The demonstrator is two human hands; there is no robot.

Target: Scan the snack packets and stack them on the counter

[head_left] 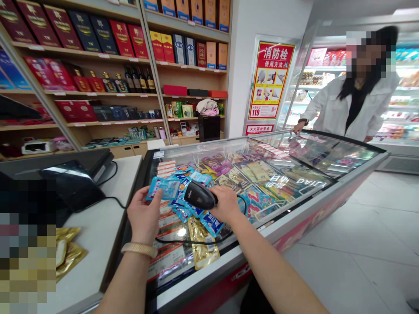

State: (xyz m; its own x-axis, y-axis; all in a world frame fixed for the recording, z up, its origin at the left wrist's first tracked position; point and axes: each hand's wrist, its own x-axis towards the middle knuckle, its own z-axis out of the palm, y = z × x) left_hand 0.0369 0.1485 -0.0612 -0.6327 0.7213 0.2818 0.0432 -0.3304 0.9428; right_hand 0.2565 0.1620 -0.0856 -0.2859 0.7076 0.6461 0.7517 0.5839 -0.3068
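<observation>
Left hand [144, 216] grips blue packet [163, 188] | right hand [226, 204] grips black barcode scanner [199, 195] | above glass-top freezer [271, 226]

A white counter [98, 222] carries a black point-of-sale terminal [70, 185] and stands beside a glass-topped chest freezer [271, 226] with a grey rim. Behind it, wooden wall shelving [81, 54] holds red and navy gift boxes [121, 38] and dark glass bottles [137, 78]. A red-and-yellow fire hydrant instruction poster [270, 80] hangs on the white wall, and a person in a white coat [355, 109] stands across the freezer before a lit refrigerated display case [322, 74].
</observation>
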